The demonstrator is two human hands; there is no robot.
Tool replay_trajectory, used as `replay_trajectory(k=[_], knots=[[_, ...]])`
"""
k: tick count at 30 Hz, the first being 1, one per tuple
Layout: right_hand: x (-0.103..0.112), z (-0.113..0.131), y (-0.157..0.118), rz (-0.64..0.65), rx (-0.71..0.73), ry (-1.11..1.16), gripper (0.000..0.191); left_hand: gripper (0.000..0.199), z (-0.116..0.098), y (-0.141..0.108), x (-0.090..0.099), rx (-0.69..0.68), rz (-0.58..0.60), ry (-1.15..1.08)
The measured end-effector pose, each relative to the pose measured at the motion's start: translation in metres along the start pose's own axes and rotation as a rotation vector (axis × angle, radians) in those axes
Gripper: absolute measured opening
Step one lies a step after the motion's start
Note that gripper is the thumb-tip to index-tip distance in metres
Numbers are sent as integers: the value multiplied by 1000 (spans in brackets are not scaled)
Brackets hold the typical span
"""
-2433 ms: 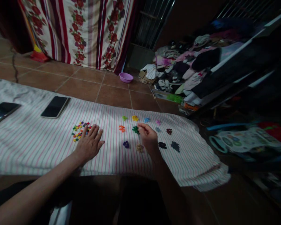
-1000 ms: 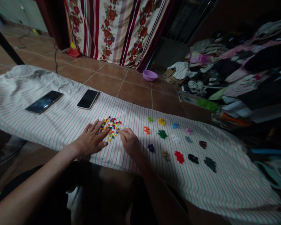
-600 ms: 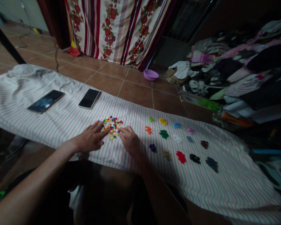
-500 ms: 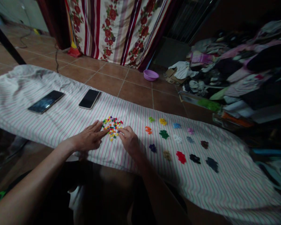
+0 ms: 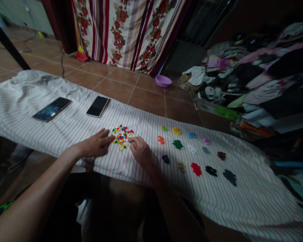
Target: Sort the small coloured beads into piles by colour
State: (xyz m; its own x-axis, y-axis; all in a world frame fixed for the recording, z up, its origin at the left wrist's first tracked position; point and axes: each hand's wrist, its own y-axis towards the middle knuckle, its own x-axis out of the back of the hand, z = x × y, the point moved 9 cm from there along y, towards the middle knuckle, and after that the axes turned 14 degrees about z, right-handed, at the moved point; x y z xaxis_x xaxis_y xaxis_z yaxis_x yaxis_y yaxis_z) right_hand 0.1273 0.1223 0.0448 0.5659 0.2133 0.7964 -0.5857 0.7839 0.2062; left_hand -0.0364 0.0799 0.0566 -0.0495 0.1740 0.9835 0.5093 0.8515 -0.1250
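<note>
A mixed heap of small coloured pieces (image 5: pixel 121 137) lies spread on the striped cloth (image 5: pixel 146 121) between my hands. My left hand (image 5: pixel 98 144) rests flat at the heap's left edge, fingers stretched out and its forefinger beside the pieces. At the right edge, my right hand (image 5: pixel 140 151) has its fingers curled with thumb and forefinger close together; whatever is between them is too small to make out. Sorted little piles sit to the right, among them orange pieces (image 5: pixel 161 139), dark green pieces (image 5: pixel 177 144), purple pieces (image 5: pixel 165 159) and red pieces (image 5: pixel 196 169).
Two phones lie on the cloth: a dark phone (image 5: pixel 52 109) at left and a light-edged phone (image 5: pixel 98 106) nearer the heap. Beyond the cloth's far edge, a purple basin (image 5: pixel 163 81) stands on the tiled floor. Clothes (image 5: pixel 257 77) are heaped at the right.
My left hand has drawn back slightly leftward, its forefinger leaving the middle of the heap. My right hand stays by the right edge of the pieces. The view has shifted a little.
</note>
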Motion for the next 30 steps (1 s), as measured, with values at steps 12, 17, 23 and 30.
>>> replay_trajectory(k=[12,17,23,30], knots=[[9,1,-3,-30,14,31,32,51,-7,11,-1,26,49,-10],[23,-2,-8,-80,-16,35,29,48,-6,15,-3,27,51,-41],[48,-5,-16,-126,-29,28,28,48,-2,19,-3,27,42,-38],[84,-18,-30,-213,-66,-5,28,49,1,28,-2,84,62,-27]])
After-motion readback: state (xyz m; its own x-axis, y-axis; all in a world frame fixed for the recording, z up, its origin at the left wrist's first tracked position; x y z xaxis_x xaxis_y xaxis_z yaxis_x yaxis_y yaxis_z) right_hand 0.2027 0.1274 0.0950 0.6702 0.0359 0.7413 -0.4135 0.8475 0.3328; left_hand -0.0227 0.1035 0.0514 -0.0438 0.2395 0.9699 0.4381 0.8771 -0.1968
